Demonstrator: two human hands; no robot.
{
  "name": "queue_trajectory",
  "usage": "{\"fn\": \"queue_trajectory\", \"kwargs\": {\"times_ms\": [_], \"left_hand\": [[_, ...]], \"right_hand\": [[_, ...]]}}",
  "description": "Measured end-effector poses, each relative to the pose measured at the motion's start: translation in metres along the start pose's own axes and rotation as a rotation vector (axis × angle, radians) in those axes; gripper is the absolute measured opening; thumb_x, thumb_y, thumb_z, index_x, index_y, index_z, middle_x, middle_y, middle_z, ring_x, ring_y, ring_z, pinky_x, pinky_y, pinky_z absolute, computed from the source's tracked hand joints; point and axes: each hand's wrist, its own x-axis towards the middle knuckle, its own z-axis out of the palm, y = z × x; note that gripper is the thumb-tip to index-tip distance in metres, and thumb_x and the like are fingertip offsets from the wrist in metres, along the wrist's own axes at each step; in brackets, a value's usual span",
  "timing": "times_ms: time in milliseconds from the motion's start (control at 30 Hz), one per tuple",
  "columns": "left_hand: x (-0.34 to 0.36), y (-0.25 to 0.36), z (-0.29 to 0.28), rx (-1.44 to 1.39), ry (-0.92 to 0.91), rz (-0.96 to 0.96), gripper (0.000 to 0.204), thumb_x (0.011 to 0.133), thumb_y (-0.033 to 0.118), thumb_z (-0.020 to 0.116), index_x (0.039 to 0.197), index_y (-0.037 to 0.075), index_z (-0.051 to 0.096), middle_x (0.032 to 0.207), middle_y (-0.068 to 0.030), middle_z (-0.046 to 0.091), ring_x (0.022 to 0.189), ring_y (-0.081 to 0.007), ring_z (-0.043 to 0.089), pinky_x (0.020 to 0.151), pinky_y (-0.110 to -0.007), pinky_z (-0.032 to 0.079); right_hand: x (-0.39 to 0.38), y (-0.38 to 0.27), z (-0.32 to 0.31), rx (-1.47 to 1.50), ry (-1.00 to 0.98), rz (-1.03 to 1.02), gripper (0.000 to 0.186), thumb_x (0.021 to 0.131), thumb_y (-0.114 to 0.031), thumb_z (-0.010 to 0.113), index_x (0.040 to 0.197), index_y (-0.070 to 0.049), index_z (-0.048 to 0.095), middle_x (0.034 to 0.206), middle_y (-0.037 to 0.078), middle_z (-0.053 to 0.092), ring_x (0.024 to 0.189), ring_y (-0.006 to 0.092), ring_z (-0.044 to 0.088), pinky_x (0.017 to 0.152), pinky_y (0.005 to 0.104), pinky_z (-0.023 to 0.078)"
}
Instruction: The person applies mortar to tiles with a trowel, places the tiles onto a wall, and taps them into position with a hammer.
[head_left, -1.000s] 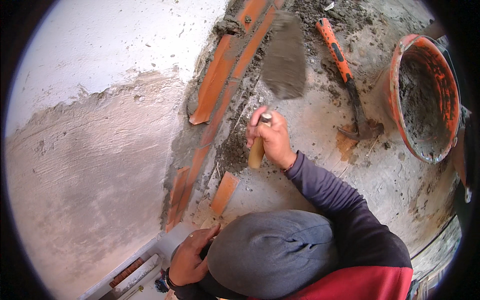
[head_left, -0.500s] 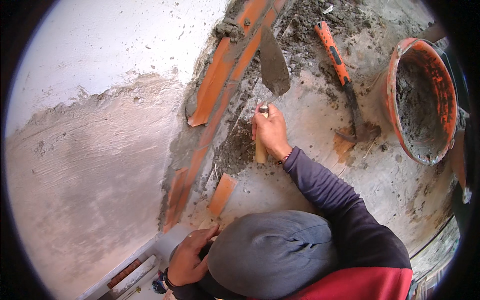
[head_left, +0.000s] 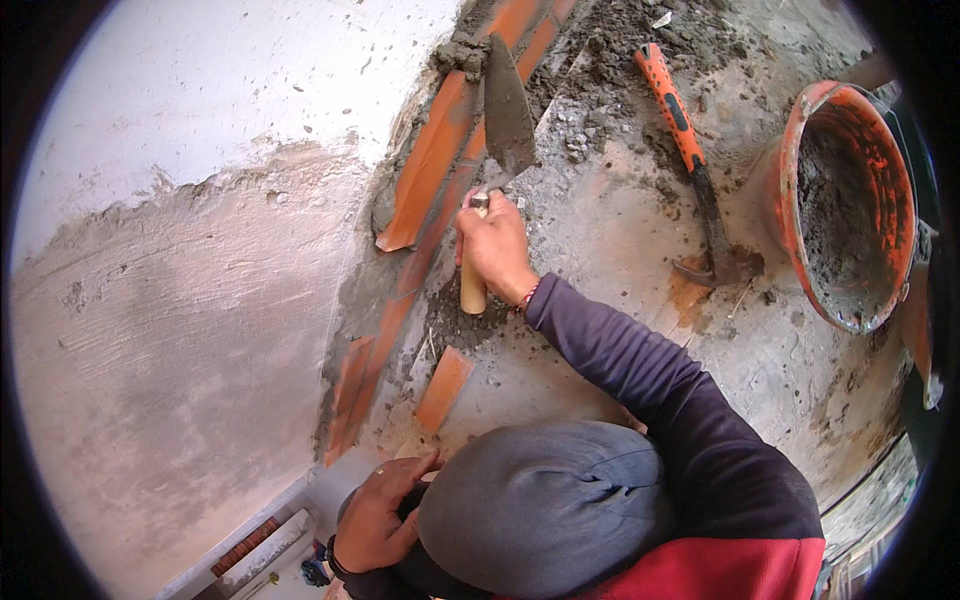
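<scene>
Rough wall (head_left: 190, 330) along the left, smooth and white at the far end, bare, scratched beige render nearer, with a ragged edge between. Dusty concrete floor (head_left: 600, 370) to the right, strewn with grey crumbs and clods at the far side.

Right hand (head_left: 498, 245) in the middle, clamped around the pale, round wooden handle of a trowel (head_left: 508, 120). Blade long, tapered, dull grey and coated with mortar, pointing to the far side, over the flat orange bricks (head_left: 430, 170) by the foot of the wall; contact with them impossible to tell. Damp, lumpy mortar (head_left: 460, 55) just beside the blade, on the wall side. On the right arm, a wrinkled dark sleeve (head_left: 640, 350) and a thin braided band at the wrist.

Left hand (head_left: 385, 515) at the near left, fingers bent beside a rounded bulge of dark grey cloth (head_left: 545, 505); impossible to tell its grip.

Between the hands, one loose, flat, oblong brick piece (head_left: 445, 390) on the concrete. Farther right, a hammer (head_left: 680, 110) lying flat, orange-and-black handle to the far side, dark metal head nearer. At far right, a round orange bucket (head_left: 789, 190), rim smeared grey, with coarse grey mortar inside.
</scene>
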Motion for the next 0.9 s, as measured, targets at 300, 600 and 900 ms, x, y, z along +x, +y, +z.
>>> {"fn": "queue_trajectory", "kwargs": {"times_ms": [300, 600, 900], "left_hand": [[-0.002, -0.005, -0.001, 0.044, 0.005, 0.089, 0.059, 0.091, 0.028, 0.063, 0.143, 0.004, 0.047, 0.126, -0.0161, 0.063, 0.115, -0.0355, 0.059, 0.1, -0.042, 0.044], [-0.004, 0.011, -0.011, 0.142, 0.025, 0.226, 0.062, 0.089, 0.035, 0.066, 0.14, 0.004, 0.049, 0.122, -0.0148, 0.063, 0.114, -0.0345, 0.058, 0.099, -0.042, 0.043], [-0.007, 0.008, -0.016, 0.147, 0.086, 0.418, 0.059, 0.088, 0.042, 0.067, 0.132, 0.003, 0.058, 0.116, -0.0146, 0.066, 0.112, -0.0331, 0.06, 0.097, -0.043, 0.045]], "right_hand": [[-0.014, -0.022, -0.021, -0.812, 0.089, -0.296, 0.022, 0.087, -0.015, 0.062, 0.099, 0.001, 0.052, 0.08, 0.024, 0.064, 0.077, 0.0442, 0.063, 0.069, 0.0508, 0.049], [-0.016, -0.086, -0.078, -1.229, 0.072, -0.453, 0.021, 0.088, -0.018, 0.062, 0.093, 0.0, 0.052, 0.082, 0.025, 0.064, 0.08, 0.0475, 0.061, 0.069, 0.0552, 0.048], [-0.034, -0.159, -0.106, -0.781, -0.144, 0.1, 0.032, 0.097, -0.034, 0.054, 0.091, -0.003, 0.054, 0.07, 0.014, 0.059, 0.059, 0.0296, 0.058, 0.056, 0.0406, 0.048]]}}
